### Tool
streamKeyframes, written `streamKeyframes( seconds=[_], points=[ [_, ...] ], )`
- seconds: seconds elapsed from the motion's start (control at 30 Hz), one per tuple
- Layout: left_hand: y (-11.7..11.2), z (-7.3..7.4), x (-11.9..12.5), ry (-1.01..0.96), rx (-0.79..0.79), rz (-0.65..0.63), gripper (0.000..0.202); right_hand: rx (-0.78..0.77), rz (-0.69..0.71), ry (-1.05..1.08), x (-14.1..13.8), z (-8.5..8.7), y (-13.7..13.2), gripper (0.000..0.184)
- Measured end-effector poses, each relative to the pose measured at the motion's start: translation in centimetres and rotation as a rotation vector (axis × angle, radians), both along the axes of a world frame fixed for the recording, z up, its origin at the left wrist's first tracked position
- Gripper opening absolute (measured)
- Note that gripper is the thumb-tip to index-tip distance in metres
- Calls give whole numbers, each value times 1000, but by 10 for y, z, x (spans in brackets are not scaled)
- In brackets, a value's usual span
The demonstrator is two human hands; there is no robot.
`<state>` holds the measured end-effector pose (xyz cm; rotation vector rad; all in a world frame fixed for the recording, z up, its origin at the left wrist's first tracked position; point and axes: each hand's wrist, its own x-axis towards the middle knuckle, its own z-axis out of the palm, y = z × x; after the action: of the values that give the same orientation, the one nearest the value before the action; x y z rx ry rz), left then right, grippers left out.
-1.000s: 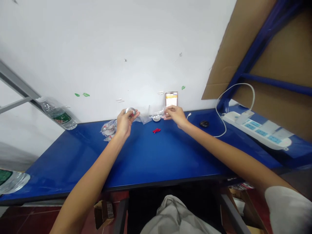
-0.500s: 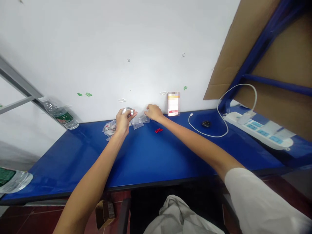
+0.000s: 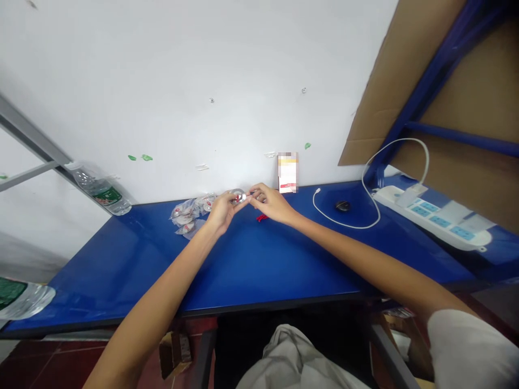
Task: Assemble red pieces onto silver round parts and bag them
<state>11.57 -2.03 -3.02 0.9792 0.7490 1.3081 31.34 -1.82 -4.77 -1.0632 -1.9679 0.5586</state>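
My left hand (image 3: 222, 213) is closed on a small shiny silver disc (image 3: 240, 193) with a red spot, held above the back of the blue table. Its fingers point to the right. Against the disc's right side, my right hand (image 3: 271, 202) has its fingertips pinched together; what lies between them is too small to make out. Several clear plastic bags (image 3: 184, 216) with round silver and red pieces lie to the left of my left hand. A small red cord (image 3: 261, 218) rests just below my right hand, partly covered by it.
A phone (image 3: 288, 175) leans on the white wall behind my right hand. Further right are a white cable (image 3: 344, 225), a black mouse-like object (image 3: 343, 206) and a white power strip (image 3: 433, 216). Plastic bottles (image 3: 101, 189) stand or lie at the left.
My left hand has moved right and slightly down with the disc. My right hand has come down from the clear bag area and now meets the left at the disc.
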Motion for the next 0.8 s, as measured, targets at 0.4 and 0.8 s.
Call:
streamKeyframes(
  seconds=[0.4, 0.8],
  points=[
    [-12, -26, 14, 333, 20, -225, 35, 300, 42, -292, 32, -14, -8, 41],
    [-9, -20, 10, 367, 87, -93, 50, 184, 108, 6, 34, -12, -3, 40]
  ],
)
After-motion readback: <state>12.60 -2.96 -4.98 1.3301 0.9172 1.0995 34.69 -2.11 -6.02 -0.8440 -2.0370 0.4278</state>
